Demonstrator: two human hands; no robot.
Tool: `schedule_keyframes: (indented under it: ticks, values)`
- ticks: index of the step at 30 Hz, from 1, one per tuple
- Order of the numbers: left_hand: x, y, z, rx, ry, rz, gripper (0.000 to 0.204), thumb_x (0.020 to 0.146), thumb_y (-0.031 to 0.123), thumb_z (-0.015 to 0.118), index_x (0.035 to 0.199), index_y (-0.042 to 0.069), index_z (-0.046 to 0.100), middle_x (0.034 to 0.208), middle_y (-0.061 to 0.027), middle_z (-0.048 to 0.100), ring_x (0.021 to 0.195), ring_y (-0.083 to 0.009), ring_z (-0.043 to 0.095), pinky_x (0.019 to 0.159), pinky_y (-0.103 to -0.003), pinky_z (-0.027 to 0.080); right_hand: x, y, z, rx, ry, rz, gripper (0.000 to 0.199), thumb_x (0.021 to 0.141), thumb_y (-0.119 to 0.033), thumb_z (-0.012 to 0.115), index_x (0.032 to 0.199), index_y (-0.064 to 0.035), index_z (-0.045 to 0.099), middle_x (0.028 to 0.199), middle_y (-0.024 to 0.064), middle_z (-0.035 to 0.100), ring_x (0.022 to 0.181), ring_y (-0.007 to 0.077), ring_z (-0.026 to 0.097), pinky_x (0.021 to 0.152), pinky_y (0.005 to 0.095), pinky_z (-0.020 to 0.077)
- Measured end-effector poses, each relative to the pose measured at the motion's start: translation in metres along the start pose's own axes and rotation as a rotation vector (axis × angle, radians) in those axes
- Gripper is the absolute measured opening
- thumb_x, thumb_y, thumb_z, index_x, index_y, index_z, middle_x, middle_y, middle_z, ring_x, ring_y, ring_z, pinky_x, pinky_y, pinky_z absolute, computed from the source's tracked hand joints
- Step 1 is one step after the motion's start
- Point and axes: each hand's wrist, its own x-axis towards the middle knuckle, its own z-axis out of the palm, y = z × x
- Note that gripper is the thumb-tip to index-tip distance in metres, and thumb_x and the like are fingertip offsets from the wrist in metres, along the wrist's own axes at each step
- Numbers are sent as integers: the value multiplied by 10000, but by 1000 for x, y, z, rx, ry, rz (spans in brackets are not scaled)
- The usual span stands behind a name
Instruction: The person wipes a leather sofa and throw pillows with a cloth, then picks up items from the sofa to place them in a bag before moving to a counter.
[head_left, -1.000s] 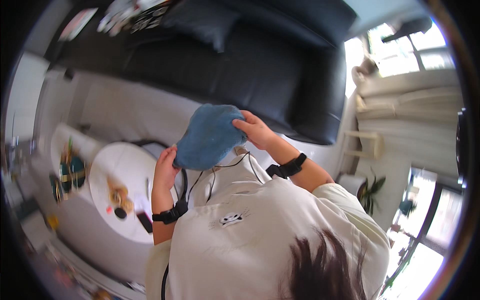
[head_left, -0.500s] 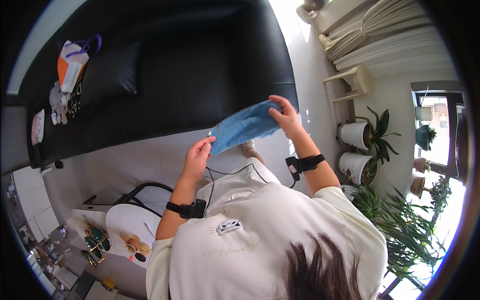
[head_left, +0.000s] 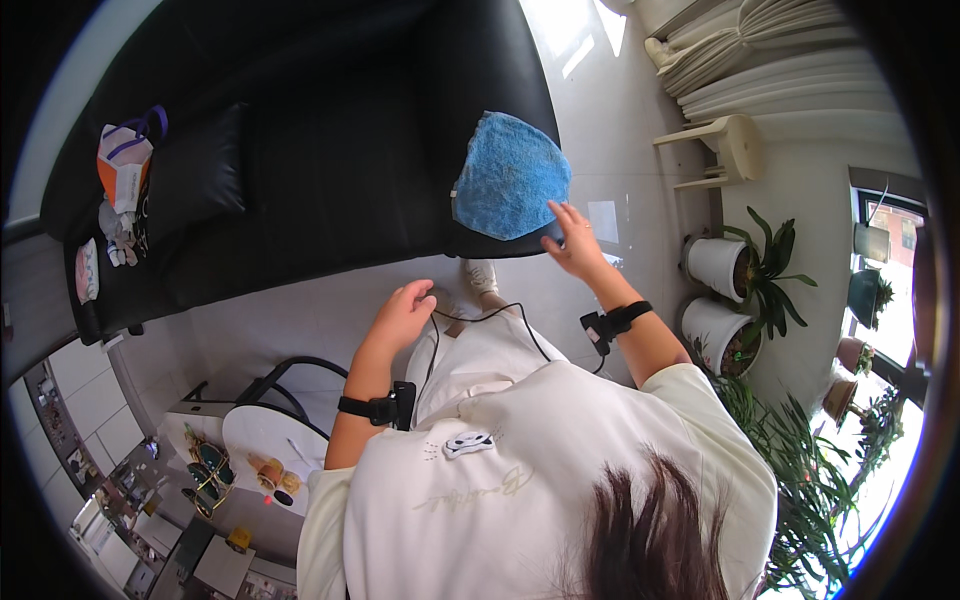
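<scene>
A blue terry cloth (head_left: 512, 175) is spread out over the right end of the black leather sofa (head_left: 340, 120), its right edge reaching the sofa's end. My right hand (head_left: 577, 243) is open at the cloth's lower right corner. Its fingertips overlap the edge in the picture, and whether they touch it I cannot tell. Before the sofa's front edge hovers my left hand (head_left: 403, 315), empty, with fingers loosely bent and the thumb a little apart. Black straps with small boxes and a cable sit on both forearms.
A dark cushion (head_left: 195, 160), an orange-and-white bag (head_left: 122, 170) and grey plush toys (head_left: 118, 235) lie at the sofa's left. A round white table (head_left: 262, 440) with sunglasses stands lower left. At right are a cream stool (head_left: 735, 150) and potted plants (head_left: 715, 268).
The blue cloth has left both hands and now lies open on the sofa, farther away. My left hand has let go and dropped slightly nearer; my right hand has opened.
</scene>
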Motion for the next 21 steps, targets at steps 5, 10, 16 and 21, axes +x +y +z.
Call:
schedule_keyframes:
  ticks: [5, 10, 16, 21]
  values:
    - [4, -11, 5, -1, 18, -78, 353, 891, 204, 541, 1206, 45, 525, 1144, -147, 567, 1022, -235, 558, 870, -328, 451, -7, -36, 16, -255, -247, -178, 703, 736, -215, 674, 1367, -199, 362, 1415, 162, 316, 1258, 364, 340, 1037, 424, 314]
    - [20, -36, 24, -33, 86, -77, 326, 888, 200, 541, 1173, 40, 545, 1112, -139, 585, 998, -221, 568, 856, -324, 456, 18, -40, 28, -442, -273, -295, 695, 757, -244, 658, 1380, -239, 350, 1467, 117, 239, 1331, 335, 248, 1094, 432, 207]
    - [13, -29, 47, -162, 117, -55, 302, 875, 204, 555, 1126, 38, 562, 1056, -146, 595, 944, -249, 596, 831, -337, 473, 74, -17, 44, -468, -142, -456, 589, 804, -464, 569, 1352, -337, 395, 1481, 57, 234, 1364, 314, 193, 1082, 567, 84]
    - [21, -26, 68, -187, 252, -284, 283, 887, 195, 543, 1121, 37, 563, 1076, -129, 591, 922, -221, 595, 821, -327, 473, 151, 2, 26, -431, -172, -779, 474, 837, -447, 528, 1293, -331, 478, 1440, 14, 330, 1351, 276, 241, 1071, 586, 88]
